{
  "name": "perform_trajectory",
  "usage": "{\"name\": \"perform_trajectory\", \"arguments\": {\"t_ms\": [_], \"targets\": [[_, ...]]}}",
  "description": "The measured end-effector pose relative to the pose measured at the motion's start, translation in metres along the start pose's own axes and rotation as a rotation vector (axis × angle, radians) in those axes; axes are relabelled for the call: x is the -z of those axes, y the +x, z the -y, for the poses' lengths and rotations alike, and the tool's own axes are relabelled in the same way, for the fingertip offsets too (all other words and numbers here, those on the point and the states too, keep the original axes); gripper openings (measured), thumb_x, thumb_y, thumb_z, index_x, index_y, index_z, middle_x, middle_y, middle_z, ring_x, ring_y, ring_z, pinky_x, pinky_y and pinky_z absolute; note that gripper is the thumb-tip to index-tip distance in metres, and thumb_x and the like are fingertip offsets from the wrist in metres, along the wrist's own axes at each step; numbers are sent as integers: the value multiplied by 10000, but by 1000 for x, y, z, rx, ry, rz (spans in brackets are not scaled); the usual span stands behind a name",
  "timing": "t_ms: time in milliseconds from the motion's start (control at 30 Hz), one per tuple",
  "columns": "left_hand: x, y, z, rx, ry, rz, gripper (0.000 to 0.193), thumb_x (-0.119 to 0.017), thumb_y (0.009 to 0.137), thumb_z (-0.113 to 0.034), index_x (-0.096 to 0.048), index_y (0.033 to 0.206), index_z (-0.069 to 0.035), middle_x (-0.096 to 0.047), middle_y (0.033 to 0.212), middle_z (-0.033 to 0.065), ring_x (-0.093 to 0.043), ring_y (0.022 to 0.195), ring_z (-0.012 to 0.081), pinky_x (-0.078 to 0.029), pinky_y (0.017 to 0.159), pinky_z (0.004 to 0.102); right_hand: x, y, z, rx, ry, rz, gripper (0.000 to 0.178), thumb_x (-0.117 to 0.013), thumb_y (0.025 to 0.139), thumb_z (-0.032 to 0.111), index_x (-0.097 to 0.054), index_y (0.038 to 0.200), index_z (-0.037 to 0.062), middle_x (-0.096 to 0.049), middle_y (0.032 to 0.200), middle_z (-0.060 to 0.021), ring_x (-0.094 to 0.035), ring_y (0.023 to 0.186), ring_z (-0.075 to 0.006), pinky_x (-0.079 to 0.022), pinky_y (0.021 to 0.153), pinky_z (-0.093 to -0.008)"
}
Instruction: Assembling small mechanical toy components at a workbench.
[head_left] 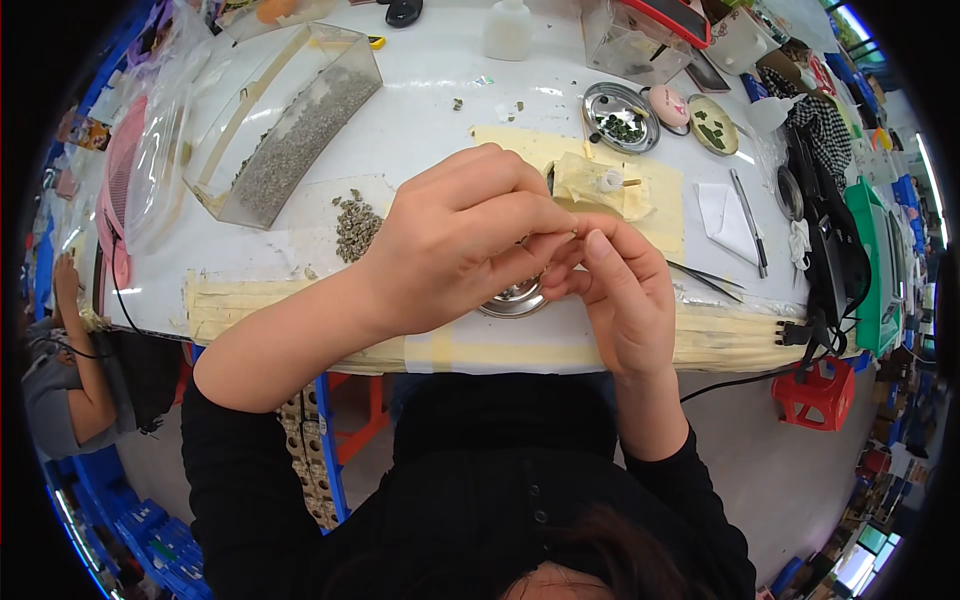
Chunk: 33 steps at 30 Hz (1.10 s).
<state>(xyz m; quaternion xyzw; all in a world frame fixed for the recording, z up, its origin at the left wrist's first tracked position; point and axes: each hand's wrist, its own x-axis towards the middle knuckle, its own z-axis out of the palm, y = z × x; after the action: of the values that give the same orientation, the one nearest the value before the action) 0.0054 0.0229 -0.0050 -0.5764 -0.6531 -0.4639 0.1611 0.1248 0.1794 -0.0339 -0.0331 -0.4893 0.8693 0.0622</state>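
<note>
Tiny piece (pixel 575 234): centre of the frame, at the fingertips; too small to tell its long axis or direction.
Left hand (pixel 475 235): thumb and forefinger pinched on it.
Right hand (pixel 630 285): fingers curled, thumb near forefinger; contact unclear.
Metal dish (pixel 513 302): below centre, partly hidden by the hands.
Tweezers (pixel 708 279): right of centre, on the desk (pixel 430 95).
Pile of small pieces (pixel 355 228): left of centre.

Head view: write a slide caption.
Left hand and right hand meet above a round metal dish, near a pile of grey-green pieces.
</note>
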Motion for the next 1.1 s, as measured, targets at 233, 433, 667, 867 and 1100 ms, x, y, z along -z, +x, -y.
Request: {"name": "perform_trajectory", "arguments": {"t_ms": [233, 433, 667, 867, 1100], "targets": [[1, 0, -2, 21, 68, -15, 191, -774, 697, 32, -708, 867, -26, -635, 772, 57, -594, 656, 162, -470, 555, 266, -11, -4, 1, 181, -282, -113, 231, -610, 958, 67, -629, 1157, -49, -695, 967, -109, -677, 801, -143, -572, 729, -272], [0, -5, 2, 251, -8, 22, 142, -739, 718, 37, -699, 847, -5, -637, 763, 52, -574, 640, 117, -468, 567, 246, -19, 1, -10, 695, -1023, -132, 338, -722, 812, -10, -676, 1147, -26, -680, 917, -128, -667, 741, -177, -544, 639, -275], [2, -4, 1, 357, -142, 82, 133, -721, 729, 38, -696, 853, -4, -639, 762, 46, -574, 647, 105, -471, 585, 231, -20, 6, -12, 818, -1218, -160, 291, -754, 785, 33, -700, 1070, 25, -656, 866, -112, -636, 718, -225, -513, 613, -314], [12, 0, 2, 829, -833, 363, 89, -717, 817, 13, -691, 901, 22, -667, 817, 32, -597, 713, 56, -483, 623, 210, -10, 6, 0, 825, -1100, -54, 194, -740, 799, 26, -674, 981, 25, -649, 847, -96, -623, 724, -221, -500, 607, -307], [17, 9, 2, 973, -1189, 415, 124, -736, 862, -50, -685, 946, 27, -681, 837, 41, -611, 722, 58, -493, 631, 190, -6, 2, 3, 748, -806, 18, 213, -727, 783, -56, -629, 965, -4, -670, 870, -105, -634, 743, -208, -515, 621, -296]]}}
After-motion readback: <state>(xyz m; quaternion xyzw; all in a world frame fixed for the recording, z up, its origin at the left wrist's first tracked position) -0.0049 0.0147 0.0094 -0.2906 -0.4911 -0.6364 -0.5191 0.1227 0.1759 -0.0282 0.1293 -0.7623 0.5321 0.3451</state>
